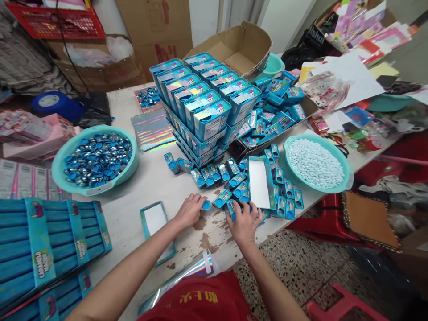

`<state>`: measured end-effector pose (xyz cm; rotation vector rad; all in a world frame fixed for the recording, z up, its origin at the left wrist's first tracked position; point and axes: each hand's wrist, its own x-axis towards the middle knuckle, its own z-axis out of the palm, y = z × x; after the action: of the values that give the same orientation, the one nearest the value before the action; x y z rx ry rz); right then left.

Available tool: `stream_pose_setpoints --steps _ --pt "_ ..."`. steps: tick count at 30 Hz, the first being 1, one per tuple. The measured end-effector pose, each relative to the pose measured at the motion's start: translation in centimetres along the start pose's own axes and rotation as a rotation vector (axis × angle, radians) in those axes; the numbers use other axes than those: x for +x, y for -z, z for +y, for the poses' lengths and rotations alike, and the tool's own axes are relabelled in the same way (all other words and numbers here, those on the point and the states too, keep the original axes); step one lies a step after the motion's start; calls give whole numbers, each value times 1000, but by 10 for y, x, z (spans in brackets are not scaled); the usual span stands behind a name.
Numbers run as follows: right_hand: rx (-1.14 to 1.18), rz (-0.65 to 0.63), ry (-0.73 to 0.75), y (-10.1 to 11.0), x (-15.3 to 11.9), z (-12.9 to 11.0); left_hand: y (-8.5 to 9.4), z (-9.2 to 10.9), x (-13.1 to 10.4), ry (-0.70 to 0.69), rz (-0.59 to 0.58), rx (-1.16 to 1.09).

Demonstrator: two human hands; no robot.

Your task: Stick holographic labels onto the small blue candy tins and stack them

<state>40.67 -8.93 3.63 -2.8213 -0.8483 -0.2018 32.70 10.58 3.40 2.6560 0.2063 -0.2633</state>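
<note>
My left hand [190, 210] is closed, pinching a small blue candy box [206, 205] by its end just above the table. My right hand [245, 221] has its fingers curled over another small blue candy box [230, 206]; the fingers partly cover it. Around both hands lie several similar boxes [222, 198], many with a round spot at one end. An open blue carton tray with a white inside [261, 183] rests on some boxes beyond my right hand. A second such tray [156, 218] lies flat left of my left hand.
Filled trays [200, 111] are stacked high at the back centre. A turquoise bowl [133, 167] of blue-and-silver round caps stands left, another bowl [349, 178] of white pellets right. A cardboard box [264, 42] is behind. Packed blue cartons [43, 240] sit at left.
</note>
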Motion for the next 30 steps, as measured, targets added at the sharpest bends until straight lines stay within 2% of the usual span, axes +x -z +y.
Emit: stream_pose_setpoints --steps 2,4,7,9,12,15,19,22,25,30 --pt "4 -12 25 0 0 1 3 -5 3 -203 -43 123" --pt "13 -19 55 0 0 0 7 -6 14 -338 -24 169" --pt "35 -29 93 0 0 -2 12 0 35 -463 25 156" --pt "46 -35 100 0 -1 -3 15 6 48 -520 -11 127" --pt "46 -35 95 -1 -1 -5 17 15 62 -528 -93 107" --pt "37 -32 101 -4 -1 -4 15 20 64 -517 -73 148" --pt "52 -10 122 -4 -3 -1 7 19 53 -496 11 210" --pt "92 40 134 1 1 1 1 11 44 -435 -1 204" --pt "166 59 123 8 16 -4 -5 6 36 -435 12 177" --pt "31 -136 31 8 58 -35 -17 6 21 -415 35 230"
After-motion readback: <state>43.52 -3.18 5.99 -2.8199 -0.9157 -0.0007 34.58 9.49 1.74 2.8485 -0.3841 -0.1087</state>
